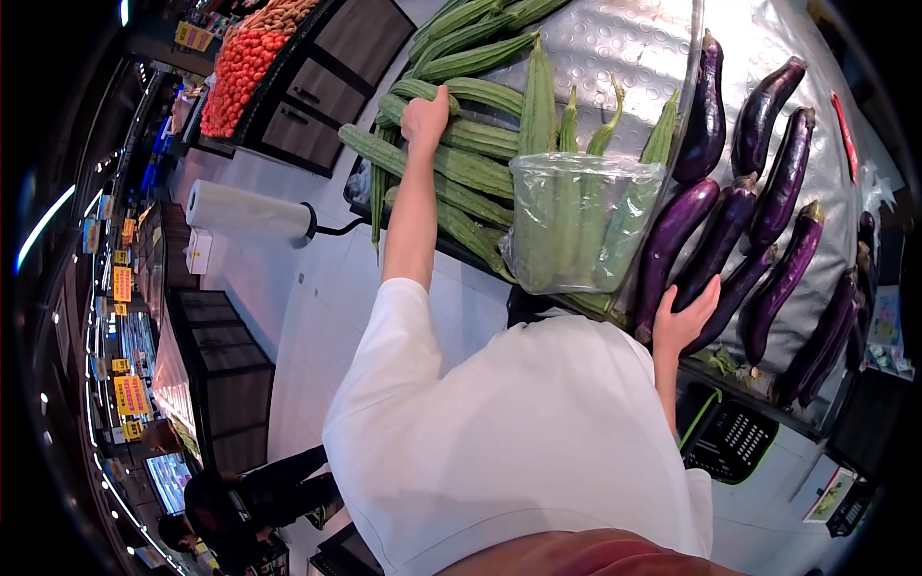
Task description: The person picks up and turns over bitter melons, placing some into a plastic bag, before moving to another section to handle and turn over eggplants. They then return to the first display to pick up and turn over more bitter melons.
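Observation:
My left hand (425, 117) reaches into a pile of long green ridge gourds (471, 171) and closes round one gourd (415, 89); most of its fingers are hidden. Several more gourds (538, 96) stand upright in, or just behind, a clear plastic tub (588, 226) between my arms. Against the lower ends of the purple eggplants, my right hand (687, 315) rests with its fingers stretched out and thumb apart. The closest ones are a curved eggplant (672, 245) and a darker eggplant (715, 240). Nothing is gripped in that hand.
A roll of plastic bags (245, 209) sticks out on a holder left of the stand. Below my right arm is a black basket (735, 442) with a green rim. Tomatoes (248, 84) fill a far display. A person in dark clothes (245, 509) is at the lower left.

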Motion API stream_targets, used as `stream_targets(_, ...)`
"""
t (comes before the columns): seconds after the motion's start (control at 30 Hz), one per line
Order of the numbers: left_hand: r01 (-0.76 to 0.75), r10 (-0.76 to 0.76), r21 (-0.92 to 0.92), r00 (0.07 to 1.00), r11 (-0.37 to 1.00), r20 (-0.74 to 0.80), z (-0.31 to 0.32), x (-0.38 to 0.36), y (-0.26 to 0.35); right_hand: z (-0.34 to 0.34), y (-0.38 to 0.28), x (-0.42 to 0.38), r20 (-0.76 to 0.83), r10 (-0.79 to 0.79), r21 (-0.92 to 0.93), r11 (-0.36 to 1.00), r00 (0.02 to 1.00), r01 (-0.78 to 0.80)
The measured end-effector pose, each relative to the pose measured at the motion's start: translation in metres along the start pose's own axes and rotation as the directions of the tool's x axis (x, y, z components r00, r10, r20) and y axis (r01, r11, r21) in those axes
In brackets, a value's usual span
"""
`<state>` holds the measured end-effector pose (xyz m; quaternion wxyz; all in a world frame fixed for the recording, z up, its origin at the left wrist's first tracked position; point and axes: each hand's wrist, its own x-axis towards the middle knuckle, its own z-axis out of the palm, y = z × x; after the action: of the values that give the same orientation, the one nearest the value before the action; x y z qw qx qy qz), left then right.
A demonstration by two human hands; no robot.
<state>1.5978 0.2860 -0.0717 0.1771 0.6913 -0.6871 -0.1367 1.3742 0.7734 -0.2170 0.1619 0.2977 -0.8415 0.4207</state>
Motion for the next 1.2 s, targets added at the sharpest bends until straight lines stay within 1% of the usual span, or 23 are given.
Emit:
stream_targets(0.03, 0.007, -0.010, -0.026, 0.991, 1.000, -0.135, -0.004, -0.011, 0.006, -0.001, 0.000, -0.001, 0.004, -0.001, 0.003, 1.000, 1.000, 0.001)
stream_targets(0.07, -0.030, 0.022, -0.127, 0.998, 0.991, -0.061, -0.017, -0.020, 0.011, -0.002, -0.001, -0.002, -0.001, 0.005, -0.002, 1.000, 1.000, -0.005)
stream_targets(0.1, -0.036, 0.029, -0.129, 0.998, 0.991, -0.056, -0.022, -0.026, 0.012, -0.002, -0.001, -0.001, 0.003, 0.006, 0.002, 1.000, 1.000, -0.006)
stream_targets(0.13, -0.043, 0.020, -0.350, 0.997, 0.936, -0.070, -0.024, -0.030, 0.013, -0.002, -0.001, 0.000, 0.006, 0.004, 0.007, 1.000, 1.000, -0.004)
stream_targets(0.17, -0.049, 0.005, -0.553, 0.997, 0.831, -0.081, -0.027, -0.035, 0.014, -0.002, -0.001, 0.000, 0.003, 0.006, 0.002, 1.000, 1.000, -0.006)
stream_targets(0.23, -0.076, 0.022, -0.602, 0.995, 0.795, -0.097, -0.033, -0.046, 0.017, -0.002, 0.000, -0.001, 0.013, 0.006, 0.014, 1.000, 1.000, -0.006)
stream_targets(0.3, -0.273, 0.142, -0.654, 0.958, 0.706, -0.247, -0.035, -0.052, 0.018, -0.002, 0.000, 0.000, 0.010, 0.008, 0.012, 1.000, 1.000, -0.008)
stream_targets(0.33, -0.292, 0.169, -0.707, 0.956, 0.644, -0.240, -0.038, -0.056, 0.020, -0.002, -0.001, 0.000, 0.010, 0.006, 0.013, 1.000, 1.000, -0.006)
stream_targets(0.37, -0.290, 0.174, -0.709, 0.956, 0.642, -0.234, -0.041, -0.061, 0.024, -0.002, -0.001, 0.000, 0.009, 0.005, 0.013, 1.000, 1.000, -0.005)
stream_targets(0.47, -0.463, 0.339, -0.586, 0.886, 0.665, -0.315, -0.042, -0.072, 0.039, -0.002, -0.002, 0.000, 0.011, 0.011, 0.012, 1.000, 1.000, -0.011)
stream_targets(0.5, -0.461, 0.340, -0.594, 0.887, 0.660, -0.312, -0.042, -0.076, 0.048, -0.003, -0.002, 0.000, 0.016, 0.017, 0.021, 1.000, 1.000, -0.018)
stream_targets(0.57, -0.642, 0.481, -0.350, 0.755, 0.682, -0.446, -0.048, -0.091, 0.075, -0.003, -0.003, 0.000, 0.017, 0.015, 0.015, 1.000, 1.000, -0.015)
stream_targets(0.63, -0.644, 0.499, -0.376, 0.760, 0.666, -0.417, -0.041, -0.095, 0.097, -0.003, -0.002, 0.000, 0.011, 0.008, 0.015, 1.000, 1.000, -0.008)
stream_targets(0.7, -0.778, 0.637, -0.242, 0.618, 0.580, -0.461, -0.025, -0.087, 0.120, -0.003, -0.001, 0.000, 0.008, 0.004, 0.012, 1.000, 1.000, -0.004)
stream_targets(0.8, -0.804, 0.737, -0.191, 0.593, 0.563, -0.325, -0.001, -0.087, 0.146, -0.004, -0.003, 0.000, 0.007, 0.011, 0.019, 1.000, 1.000, -0.011)
stream_targets(0.83, -0.817, 0.763, -0.110, 0.569, 0.566, -0.305, 0.004, -0.091, 0.155, -0.004, -0.003, 0.000, 0.013, 0.016, 0.027, 0.999, 1.000, -0.016)
stream_targets(0.9, -0.840, 0.817, -0.022, 0.532, 0.542, -0.222, 0.010, -0.093, 0.171, -0.004, -0.003, 0.000, 0.006, 0.022, 0.021, 1.000, 1.000, -0.022)
stream_targets(0.93, -0.844, 0.820, -0.026, 0.527, 0.536, -0.223, 0.013, -0.089, 0.177, -0.004, -0.002, 0.000, 0.011, 0.025, 0.022, 0.999, 1.000, -0.025)
stream_targets(1.0, -0.889, 0.867, 0.067, 0.422, 0.453, -0.264, 0.023, -0.074, 0.191, -0.005, -0.003, 0.000, 0.019, 0.032, 0.029, 0.999, 0.999, -0.032)
stream_targets(1.03, -0.893, 0.870, 0.065, 0.414, 0.445, -0.268, 0.026, -0.066, 0.196, -0.006, -0.004, 0.000, 0.010, 0.034, 0.026, 0.999, 0.999, -0.034)
stream_targets(1.13, -0.921, 0.925, 0.212, 0.266, 0.327, -0.270, 0.022, -0.044, 0.208, -0.006, -0.005, 0.001, 0.019, 0.034, 0.031, 0.999, 0.999, -0.035)
stream_targets(1.17, -0.922, 0.926, 0.214, 0.262, 0.323, -0.272, 0.021, -0.039, 0.210, -0.007, -0.005, 0.001, 0.014, 0.035, 0.032, 0.999, 0.999, -0.035)
stream_targets(1.2, -0.926, 0.947, 0.270, 0.196, 0.265, -0.256, 0.022, -0.032, 0.211, -0.008, -0.005, 0.001, 0.019, 0.041, 0.023, 0.999, 0.999, -0.042)
